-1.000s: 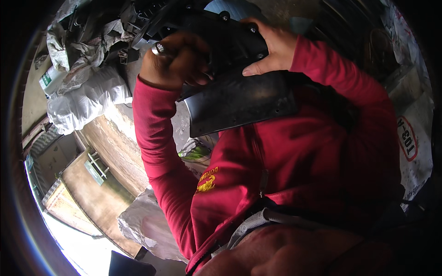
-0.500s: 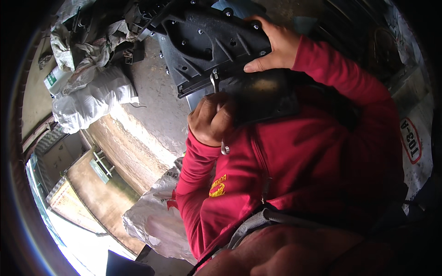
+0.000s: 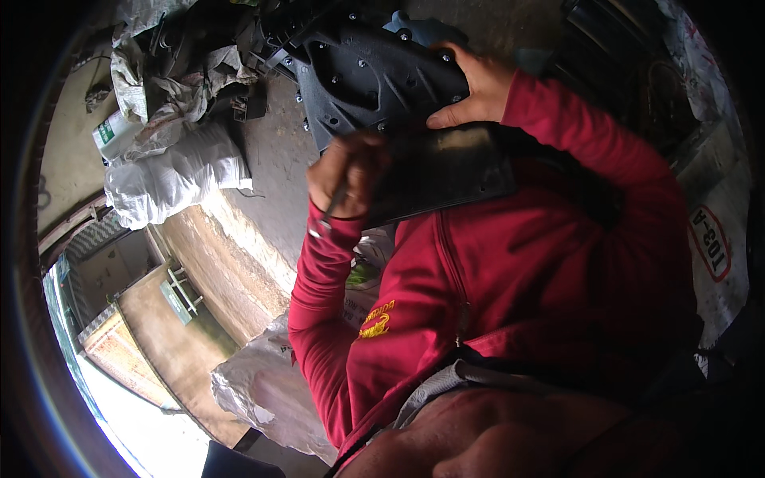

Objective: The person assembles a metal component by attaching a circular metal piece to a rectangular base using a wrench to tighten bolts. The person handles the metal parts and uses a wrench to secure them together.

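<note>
A ribbed black plastic moulding [image 3: 414,80] with several shiny bolts lies in front of me, with a dark flat panel [image 3: 458,179] between it and my red jacket. My right hand [image 3: 484,84] grips the moulding's right edge, thumb on top and fingers at the far side. At the near left corner, my left hand [image 3: 344,171] is closed around a metal wrench [image 3: 324,225]. The wrench's lower end shows below the fist, blurred by motion. Its other end is hidden by the hand, so contact with a bolt cannot be told.
White plastic-wrapped bundles [image 3: 179,175] and crumpled sheeting [image 3: 211,76] lie at the left. A pale sack [image 3: 259,390] stands beside my left elbow, another printed sack [image 3: 713,247] at the right. Dark parts [image 3: 613,40] are stacked at the far right. Bright daylight comes from the lower left.
My left hand has moved left and slightly up with the wrench, which has swung to a different slant. The right hand keeps its hold on the moulding; the view has shifted slightly.
</note>
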Action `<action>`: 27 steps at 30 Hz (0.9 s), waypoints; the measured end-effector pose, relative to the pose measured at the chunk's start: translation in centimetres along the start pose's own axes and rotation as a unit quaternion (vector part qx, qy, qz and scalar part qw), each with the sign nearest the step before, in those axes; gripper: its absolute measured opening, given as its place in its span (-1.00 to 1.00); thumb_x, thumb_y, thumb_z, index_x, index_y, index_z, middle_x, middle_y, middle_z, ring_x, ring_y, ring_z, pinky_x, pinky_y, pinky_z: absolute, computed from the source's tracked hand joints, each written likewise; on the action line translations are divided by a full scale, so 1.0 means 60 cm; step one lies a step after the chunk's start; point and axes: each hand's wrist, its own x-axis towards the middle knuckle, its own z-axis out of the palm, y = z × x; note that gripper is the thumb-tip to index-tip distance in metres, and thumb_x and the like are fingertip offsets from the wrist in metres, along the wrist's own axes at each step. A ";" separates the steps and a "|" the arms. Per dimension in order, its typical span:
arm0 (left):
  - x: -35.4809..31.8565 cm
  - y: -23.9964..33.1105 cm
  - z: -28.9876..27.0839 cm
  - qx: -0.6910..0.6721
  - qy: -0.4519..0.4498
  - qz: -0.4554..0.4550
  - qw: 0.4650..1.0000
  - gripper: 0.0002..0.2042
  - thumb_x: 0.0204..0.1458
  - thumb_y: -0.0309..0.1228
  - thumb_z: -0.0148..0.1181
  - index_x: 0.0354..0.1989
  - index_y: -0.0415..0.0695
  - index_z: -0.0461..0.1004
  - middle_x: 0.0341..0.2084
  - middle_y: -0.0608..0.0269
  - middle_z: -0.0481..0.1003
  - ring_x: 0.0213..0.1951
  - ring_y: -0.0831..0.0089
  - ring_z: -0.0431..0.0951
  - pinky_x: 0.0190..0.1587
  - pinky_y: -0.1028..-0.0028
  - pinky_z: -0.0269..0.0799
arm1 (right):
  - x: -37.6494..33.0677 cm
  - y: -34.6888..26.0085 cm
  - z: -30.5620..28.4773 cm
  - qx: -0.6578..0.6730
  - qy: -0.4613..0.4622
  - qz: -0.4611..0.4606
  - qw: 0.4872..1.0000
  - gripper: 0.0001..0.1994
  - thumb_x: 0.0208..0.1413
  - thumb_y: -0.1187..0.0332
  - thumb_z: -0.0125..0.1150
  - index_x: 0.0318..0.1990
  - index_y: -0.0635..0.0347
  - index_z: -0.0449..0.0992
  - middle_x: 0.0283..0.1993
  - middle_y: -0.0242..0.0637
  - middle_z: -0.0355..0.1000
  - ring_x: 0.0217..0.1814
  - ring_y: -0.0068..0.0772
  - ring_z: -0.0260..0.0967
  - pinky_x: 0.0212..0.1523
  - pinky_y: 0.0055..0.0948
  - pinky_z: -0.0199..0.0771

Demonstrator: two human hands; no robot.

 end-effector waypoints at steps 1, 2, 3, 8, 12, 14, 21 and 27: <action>0.003 0.008 -0.007 -0.138 0.041 -0.132 0.981 -0.89 0.21 -0.41 0.06 -0.22 -0.19 0.45 -0.47 0.21 0.49 -0.57 0.47 0.44 -0.53 0.51 0.37 | -0.002 0.007 0.004 0.002 0.001 0.002 1.000 0.00 -0.25 -0.10 0.54 0.24 0.40 0.18 0.16 0.07 0.36 0.22 -0.05 0.33 0.22 -0.30 0.33; 0.015 0.017 -0.017 -0.159 0.063 -0.143 0.975 -0.79 0.27 -0.31 -0.02 -0.20 -0.22 0.42 -0.46 0.19 0.49 -0.57 0.50 0.43 -0.52 0.54 0.36 | -0.004 0.011 0.006 0.004 0.001 0.004 1.000 0.01 -0.25 -0.11 0.54 0.24 0.40 0.17 0.16 0.07 0.36 0.22 -0.05 0.34 0.21 -0.30 0.34; 0.022 0.021 -0.030 -0.179 0.087 -0.156 0.967 -0.69 0.33 -0.22 -0.10 -0.17 -0.25 0.40 -0.46 0.17 0.49 -0.57 0.52 0.42 -0.50 0.56 0.34 | -0.003 0.012 0.007 0.019 -0.013 0.017 1.000 0.02 -0.26 -0.11 0.54 0.25 0.40 0.17 0.16 0.07 0.36 0.22 -0.06 0.34 0.21 -0.31 0.34; -0.009 0.019 -0.076 -0.124 0.103 -0.146 0.976 -0.45 0.33 0.03 -0.31 -0.20 -0.28 0.40 -0.50 0.09 0.48 -0.57 0.42 0.46 -0.48 0.52 0.36 | 0.005 0.012 0.005 0.108 -0.048 0.032 0.992 0.02 -0.27 -0.04 0.58 0.27 0.38 0.16 0.12 0.02 0.40 0.21 -0.11 0.36 0.21 -0.33 0.34; -0.028 0.015 -0.131 -0.051 0.263 -0.081 0.960 -0.49 0.35 -0.03 -0.33 -0.17 -0.27 0.40 -0.76 0.25 0.37 -0.66 0.48 0.38 -0.49 0.56 0.30 | -0.006 0.015 0.008 0.160 0.018 0.012 0.987 -0.09 -0.23 0.15 0.57 0.27 0.33 0.19 0.06 -0.12 0.45 0.18 -0.22 0.37 0.23 -0.36 0.31; -0.060 -0.012 -0.165 0.000 0.309 -0.107 0.945 -0.52 0.35 -0.07 -0.26 -0.10 -0.28 0.42 -0.78 0.33 0.29 -0.69 0.57 0.30 -0.52 0.60 0.24 | -0.001 0.001 -0.004 0.220 0.013 0.043 0.975 -0.11 -0.22 0.18 0.56 0.27 0.30 0.20 0.06 -0.15 0.45 0.16 -0.27 0.37 0.23 -0.38 0.30; -0.108 -0.086 -0.040 -0.393 0.129 -0.304 0.858 -0.16 0.15 0.29 -0.13 0.38 -0.20 0.07 -0.17 -0.03 0.57 -0.68 0.68 0.28 -0.70 0.66 0.01 | 0.010 0.013 0.031 0.311 0.173 0.091 0.930 -0.28 -0.08 0.26 0.49 0.13 0.43 0.20 -0.06 -0.16 0.44 0.00 -0.39 0.42 0.07 -0.41 0.42; -0.052 -0.119 -0.005 -0.233 0.167 -0.291 0.913 -0.70 0.12 -0.23 0.19 -0.27 -0.28 0.57 -0.49 0.25 0.55 -0.46 0.45 0.55 -0.45 0.49 0.43 | -0.028 0.008 0.098 0.297 0.201 -0.045 0.932 -0.08 -0.11 0.26 0.52 0.30 0.33 -0.01 0.16 -0.13 0.26 0.15 -0.40 0.28 0.15 -0.37 0.35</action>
